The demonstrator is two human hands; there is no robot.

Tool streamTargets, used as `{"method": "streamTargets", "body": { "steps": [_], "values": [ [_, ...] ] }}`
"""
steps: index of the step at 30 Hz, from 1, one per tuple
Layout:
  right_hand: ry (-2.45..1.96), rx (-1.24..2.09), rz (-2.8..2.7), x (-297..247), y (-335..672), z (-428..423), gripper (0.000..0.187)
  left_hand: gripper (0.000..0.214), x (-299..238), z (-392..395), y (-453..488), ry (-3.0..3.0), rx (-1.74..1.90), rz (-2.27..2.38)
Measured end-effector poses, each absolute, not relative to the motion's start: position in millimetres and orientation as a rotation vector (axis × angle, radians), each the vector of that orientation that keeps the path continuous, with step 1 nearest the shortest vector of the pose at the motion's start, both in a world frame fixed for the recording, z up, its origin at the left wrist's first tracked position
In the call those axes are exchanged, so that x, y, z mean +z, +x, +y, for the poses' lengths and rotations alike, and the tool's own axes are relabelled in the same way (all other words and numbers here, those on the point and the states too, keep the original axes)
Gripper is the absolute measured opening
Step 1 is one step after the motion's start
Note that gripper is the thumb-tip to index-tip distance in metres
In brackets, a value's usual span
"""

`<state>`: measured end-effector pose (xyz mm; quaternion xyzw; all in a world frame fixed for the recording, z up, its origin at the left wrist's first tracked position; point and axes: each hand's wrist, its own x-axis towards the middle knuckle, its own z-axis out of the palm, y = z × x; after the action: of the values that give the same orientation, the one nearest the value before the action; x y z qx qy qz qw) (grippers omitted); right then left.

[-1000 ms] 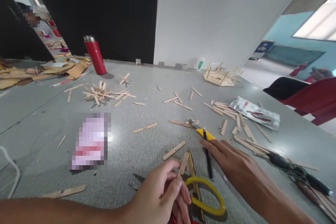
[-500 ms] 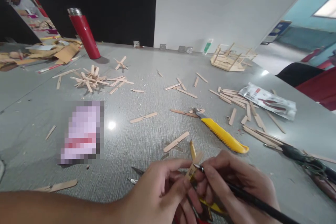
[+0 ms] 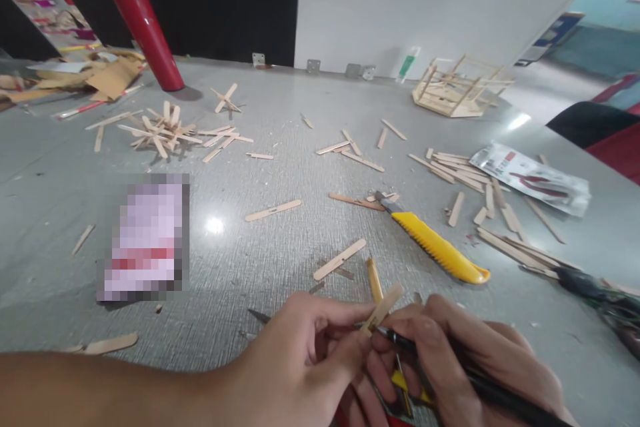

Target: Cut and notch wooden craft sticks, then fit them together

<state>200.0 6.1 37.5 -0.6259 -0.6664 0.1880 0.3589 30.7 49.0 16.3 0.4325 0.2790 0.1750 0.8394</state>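
Observation:
My left hand [image 3: 315, 353] pinches a wooden craft stick [image 3: 389, 302] between thumb and fingers, its free end tilted up to the right. A dark mark or cut shows on the stick near my fingertips. My right hand [image 3: 460, 353] grips a slim black pen-shaped tool [image 3: 505, 397], its tip against the stick beside that mark. Whether the tool is a pen or a craft knife cannot be made out. Below my hands lie a yellow-and-black object [image 3: 400, 380] and something red, both mostly hidden. Just beyond, a notched craft stick [image 3: 341, 260] rests on the table.
A yellow utility knife [image 3: 435, 247] lies ahead of my right hand. Loose sticks [image 3: 167, 130] are scattered about. Farther back stand a red bottle [image 3: 150, 37] and a wooden stick frame [image 3: 455, 90]. A silver packet [image 3: 533, 177] and dark-handled pliers-like tool [image 3: 580, 280] are at right.
The camera view has shifted slightly. The stick in my left hand has turned a little, and the tool tip in my right hand stays against it at a changed angle.

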Motion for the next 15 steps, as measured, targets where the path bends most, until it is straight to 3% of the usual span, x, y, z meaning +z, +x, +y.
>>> {"method": "streamTargets", "body": {
  "steps": [15],
  "values": [
    [-1.574,0.349,-1.968,29.3,208.4,7.6,0.040,0.038,17.6,45.6,31.4,0.909,0.379,0.620]
  ]
}}
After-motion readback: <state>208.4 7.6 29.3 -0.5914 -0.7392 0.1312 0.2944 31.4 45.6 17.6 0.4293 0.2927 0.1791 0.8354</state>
